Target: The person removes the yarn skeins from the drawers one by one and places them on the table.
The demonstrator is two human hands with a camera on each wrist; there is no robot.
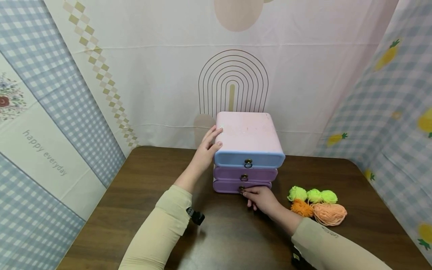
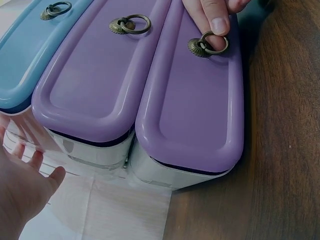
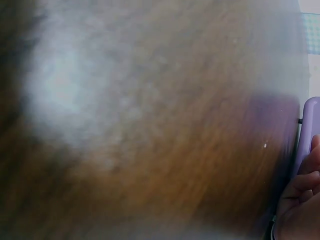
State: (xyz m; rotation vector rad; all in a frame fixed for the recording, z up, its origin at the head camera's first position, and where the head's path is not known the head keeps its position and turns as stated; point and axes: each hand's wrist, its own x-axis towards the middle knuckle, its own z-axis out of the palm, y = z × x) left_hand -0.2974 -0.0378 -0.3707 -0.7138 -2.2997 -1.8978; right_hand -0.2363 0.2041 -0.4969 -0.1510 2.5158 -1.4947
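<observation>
A small drawer cabinet with a pink top (image 1: 248, 131) stands at the back of the table, with a blue top drawer (image 1: 231, 159) and two purple drawers below. My left hand (image 1: 204, 152) rests against the cabinet's left side, fingers spread and fingertips over the top edge. At the lowest purple drawer (image 2: 192, 120), my right hand (image 1: 264, 199) holds the brass ring pull (image 2: 226, 46) with its fingertips. All three drawer fronts look closed in the head view. The right wrist view is mostly blurred, with part of the right hand at its right edge.
To the right of the cabinet lie several yarn bundles: lime green (image 1: 314, 196), orange (image 1: 302, 208) and peach (image 1: 330, 214). The brown wooden table (image 1: 152, 168) meets a hanging cloth (image 1: 162, 93) behind the cabinet. Checked cloths hang at both sides.
</observation>
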